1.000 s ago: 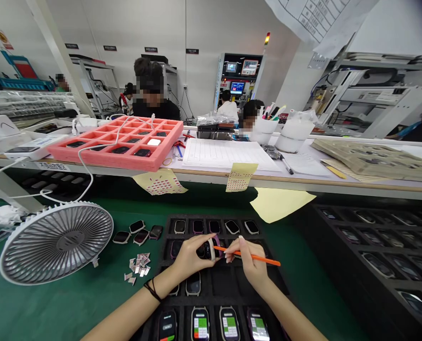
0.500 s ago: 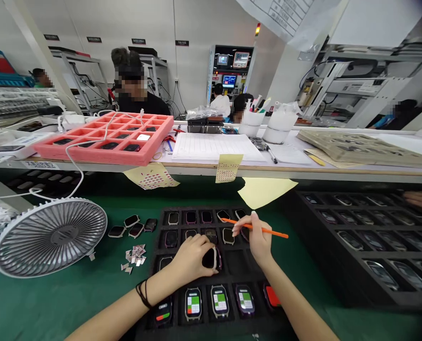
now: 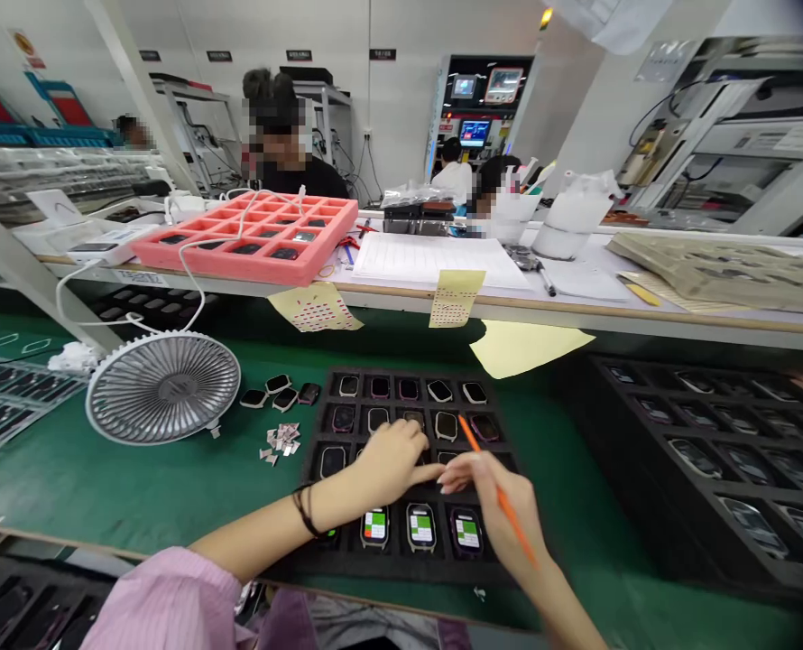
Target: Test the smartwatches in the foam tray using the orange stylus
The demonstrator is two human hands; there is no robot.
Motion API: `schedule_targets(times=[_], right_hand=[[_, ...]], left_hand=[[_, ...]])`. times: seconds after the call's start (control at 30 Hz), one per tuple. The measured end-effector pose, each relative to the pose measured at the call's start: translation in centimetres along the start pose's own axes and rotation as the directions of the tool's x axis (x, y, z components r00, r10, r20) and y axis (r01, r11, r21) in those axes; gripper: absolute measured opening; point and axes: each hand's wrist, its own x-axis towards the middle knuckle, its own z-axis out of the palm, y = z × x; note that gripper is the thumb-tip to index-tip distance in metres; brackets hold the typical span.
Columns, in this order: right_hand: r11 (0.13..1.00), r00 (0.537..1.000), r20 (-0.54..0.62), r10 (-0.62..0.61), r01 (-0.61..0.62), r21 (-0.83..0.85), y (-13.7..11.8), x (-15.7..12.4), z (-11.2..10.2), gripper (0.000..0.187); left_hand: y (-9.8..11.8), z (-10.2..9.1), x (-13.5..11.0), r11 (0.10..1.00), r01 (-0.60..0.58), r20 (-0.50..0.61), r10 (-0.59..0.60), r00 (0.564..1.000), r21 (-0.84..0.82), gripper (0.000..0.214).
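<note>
A black foam tray (image 3: 401,567) holds rows of smartwatches. Over its middle, my left hand (image 3: 392,460) is bent downward, fingers and thumb around a smartwatch mostly hidden beneath them. My right hand (image 3: 500,492) is closed on a thin orange stick (image 3: 508,515), which slants across the palm. Its fingertips are close to my left thumb; whether they touch, I cannot tell. In the front row, a smartwatch (image 3: 420,527) and its neighbours show lit green-and-white screens. Farther back, a smartwatch (image 3: 446,425) and others around it have dark screens.
A grey fan (image 3: 164,388) stands at left, near several loose watches (image 3: 280,397) and small metallic pieces (image 3: 281,440). More watches fill a stacked black tray (image 3: 645,506) at right. Above is a shelf edge (image 3: 388,302) with a pink foam tray (image 3: 239,262). Another person sits opposite.
My left hand has flattened lower over the tray, hiding the watch it held tilted. My right hand has come down and closer to it, and the orange stick has swung from near-level to steep.
</note>
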Motion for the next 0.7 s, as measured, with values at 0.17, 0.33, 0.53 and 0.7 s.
schedule_targets(times=[0.17, 0.33, 0.53, 0.7], right_hand=[[0.912, 0.970, 0.239, -0.053, 0.144, -0.383, 0.0, -2.7, 5.3, 0.033], [0.699, 0.968, 0.229, -0.099, 0.231, -0.676, 0.6, -4.3, 8.9, 0.030], [0.588, 0.955, 0.275, -0.115, 0.288, -0.756, 0.6, -4.9, 10.5, 0.032], [0.764, 0.969, 0.229, -0.088, 0.214, -0.609, 0.6, -4.6, 10.6, 0.027]], left_hand=[[-2.7, -2.9, -7.5, 0.979, 0.201, 0.148, -0.203, 0.968, 0.027, 0.033], [-2.4, -1.5, -13.0, 0.919, 0.310, 0.069, -0.335, 0.940, 0.246, 0.022], [-2.5, 0.8, -13.6, 0.884, 0.332, 0.002, -0.352, 0.936, 0.328, 0.021], [-3.2, 1.0, -13.4, 0.920, 0.371, -0.065, -0.366, 0.928, 0.123, 0.031]])
